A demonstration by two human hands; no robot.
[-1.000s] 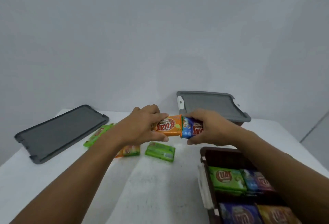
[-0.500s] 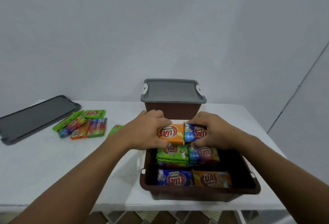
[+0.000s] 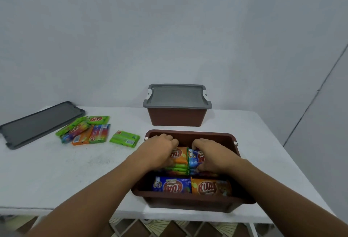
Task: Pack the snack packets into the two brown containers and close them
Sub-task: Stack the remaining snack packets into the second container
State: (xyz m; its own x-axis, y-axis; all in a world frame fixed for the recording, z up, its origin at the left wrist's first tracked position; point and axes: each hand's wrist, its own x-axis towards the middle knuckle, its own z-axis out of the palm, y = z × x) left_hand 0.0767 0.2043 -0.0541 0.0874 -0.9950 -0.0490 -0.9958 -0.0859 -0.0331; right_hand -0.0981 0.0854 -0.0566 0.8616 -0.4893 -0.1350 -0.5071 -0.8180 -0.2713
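Note:
An open brown container (image 3: 192,198) stands at the near table edge. Both my hands are inside it. My left hand (image 3: 160,147) grips an orange snack packet (image 3: 178,155), and my right hand (image 3: 209,152) grips a blue snack packet (image 3: 194,158); both packets rest side by side on stacked green and other packets in the back half. A blue packet (image 3: 172,186) and an orange packet (image 3: 211,187) lie in the front half. The second brown container (image 3: 177,117) stands behind with its grey lid (image 3: 177,96) on.
A loose grey lid (image 3: 37,122) lies at the far left of the white table (image 3: 66,170). Several loose packets (image 3: 84,129) lie beside it, and a green packet (image 3: 124,138) sits closer to the open container. A wall rises right behind the table.
My hands have carried the orange and blue packets from above the table down into the open container, onto the stack. The view has tilted down and shifted.

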